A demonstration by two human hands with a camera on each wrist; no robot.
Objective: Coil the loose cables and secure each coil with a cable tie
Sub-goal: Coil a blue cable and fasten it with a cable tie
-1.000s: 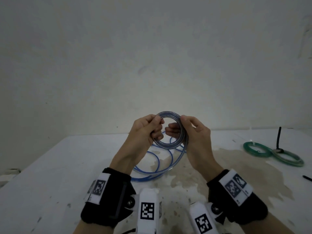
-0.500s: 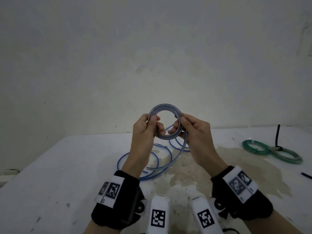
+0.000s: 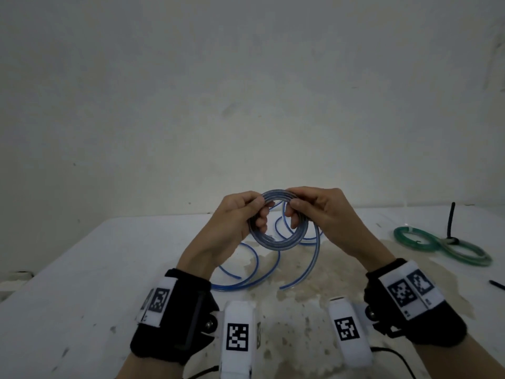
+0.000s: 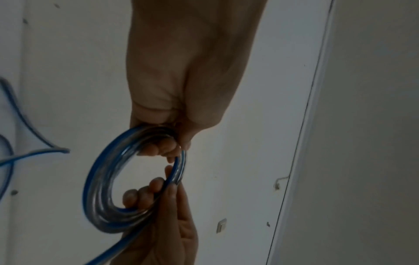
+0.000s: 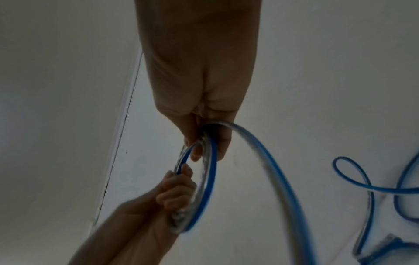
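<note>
A clear cable with a blue stripe is wound into a small coil held in the air above the white table. My left hand grips the coil's left side, fingers curled through the ring. My right hand pinches the coil's upper right edge. The uncoiled rest of the cable trails down from the coil and lies in loose loops on the table beneath my hands.
A green cable, wound into two joined coils, lies at the right of the table with a black tie sticking up from its middle. Another black tie lies near the right edge. A wall stands behind the table.
Both hands have lowered the coil slightly and turned it. My right hand has moved from the coil's right side up to its top edge, and the loose cable on the table has shifted.
</note>
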